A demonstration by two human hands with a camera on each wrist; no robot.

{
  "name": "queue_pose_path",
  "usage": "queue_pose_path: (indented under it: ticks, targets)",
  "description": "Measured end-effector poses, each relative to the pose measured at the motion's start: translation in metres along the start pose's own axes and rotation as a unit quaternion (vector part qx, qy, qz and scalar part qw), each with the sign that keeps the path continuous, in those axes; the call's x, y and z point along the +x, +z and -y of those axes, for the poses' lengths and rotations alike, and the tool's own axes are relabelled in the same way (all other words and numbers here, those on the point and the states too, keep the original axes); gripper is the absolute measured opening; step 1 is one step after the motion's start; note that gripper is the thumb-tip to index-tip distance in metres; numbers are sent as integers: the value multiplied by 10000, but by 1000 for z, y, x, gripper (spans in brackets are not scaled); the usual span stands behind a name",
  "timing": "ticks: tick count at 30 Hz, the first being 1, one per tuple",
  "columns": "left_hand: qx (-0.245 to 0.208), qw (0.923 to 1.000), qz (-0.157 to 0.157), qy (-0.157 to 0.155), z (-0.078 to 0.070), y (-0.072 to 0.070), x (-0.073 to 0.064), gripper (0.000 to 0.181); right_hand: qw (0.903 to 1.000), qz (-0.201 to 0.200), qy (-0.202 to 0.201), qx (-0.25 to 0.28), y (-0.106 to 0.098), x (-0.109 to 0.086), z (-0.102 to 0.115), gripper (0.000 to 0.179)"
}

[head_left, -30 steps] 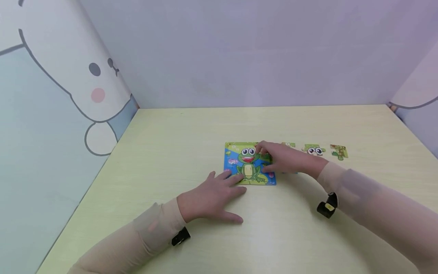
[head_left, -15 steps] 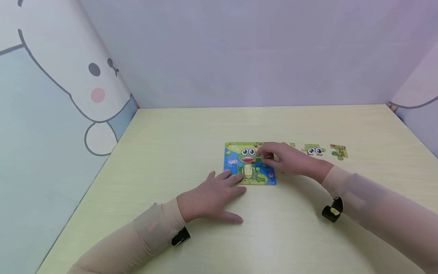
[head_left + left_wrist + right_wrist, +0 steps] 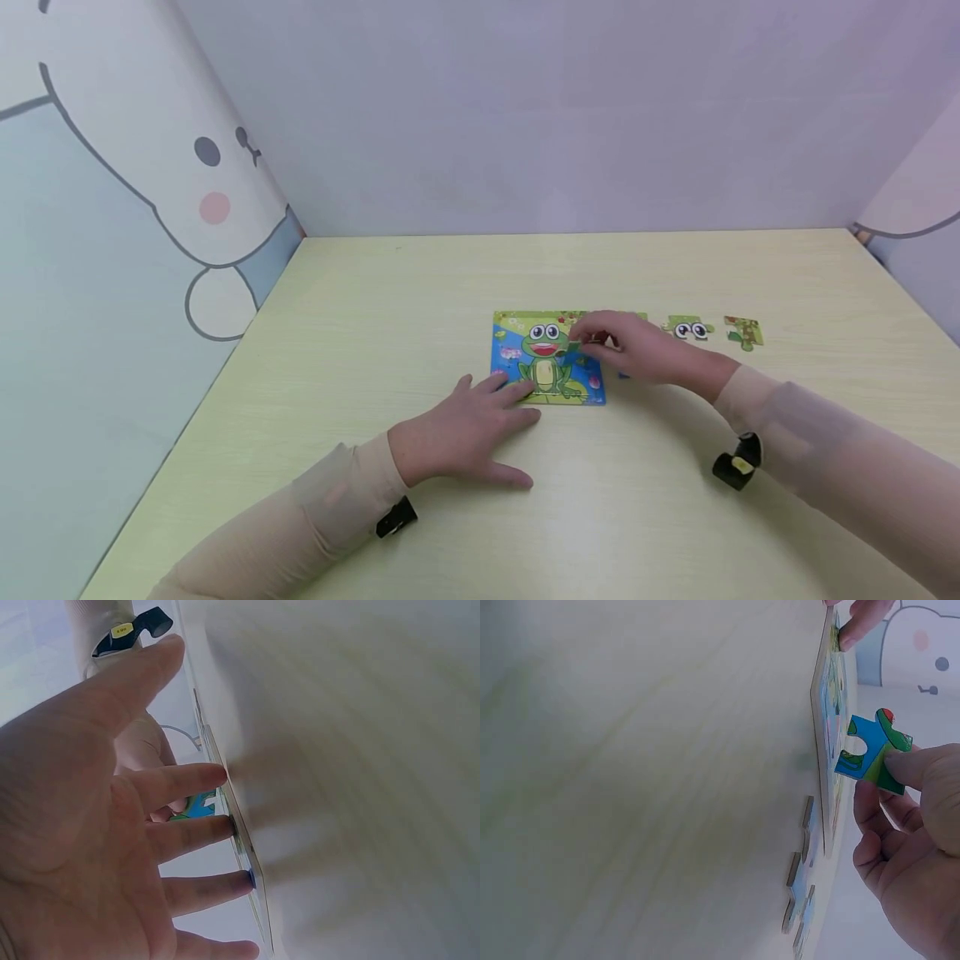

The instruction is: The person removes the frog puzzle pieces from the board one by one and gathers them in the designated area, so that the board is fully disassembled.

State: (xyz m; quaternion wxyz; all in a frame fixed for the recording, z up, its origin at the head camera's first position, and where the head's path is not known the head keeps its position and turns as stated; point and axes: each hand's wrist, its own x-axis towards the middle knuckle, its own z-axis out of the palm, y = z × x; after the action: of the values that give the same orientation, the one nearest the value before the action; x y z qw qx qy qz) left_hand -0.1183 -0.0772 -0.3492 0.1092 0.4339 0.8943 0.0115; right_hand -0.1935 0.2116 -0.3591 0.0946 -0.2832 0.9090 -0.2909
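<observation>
A frog jigsaw board lies flat on the table. My left hand is spread, its fingertips resting at the board's near left corner; in the left wrist view the fingers reach straight to the board's edge. Over the right part of the board, my right hand pinches a jigsaw piece between thumb and fingers. Blue and green with a red spot, the piece is tilted and held above the board in the right wrist view. The right hand hides the board's upper right corner in the head view.
Right of the board lie several loose jigsaw pieces, among them one with frog eyes and a green-brown one. Others are partly hidden behind my right hand. The pale wooden table meets a plain wall at the back.
My right hand has drawn slightly right and back from the board's upper right, and the pinched piece has come into view between its fingers. The left hand has stayed still.
</observation>
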Motion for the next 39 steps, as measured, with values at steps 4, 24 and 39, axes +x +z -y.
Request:
queue_pose_path:
  ticks: [4,24,39]
  targets:
    - [-7,10000,6,3,0,0,0,72,9997,-106,181,141,-8,-7,-2,25]
    - [-1,9999,119,-55,-2,-3,0,73,9895,-301,1362,-386,-68,-94,-63,25]
    - [-51,9998,165,-52,-1,-3,-2,75,9803,89,1763,-883,-80,-137,-106,22]
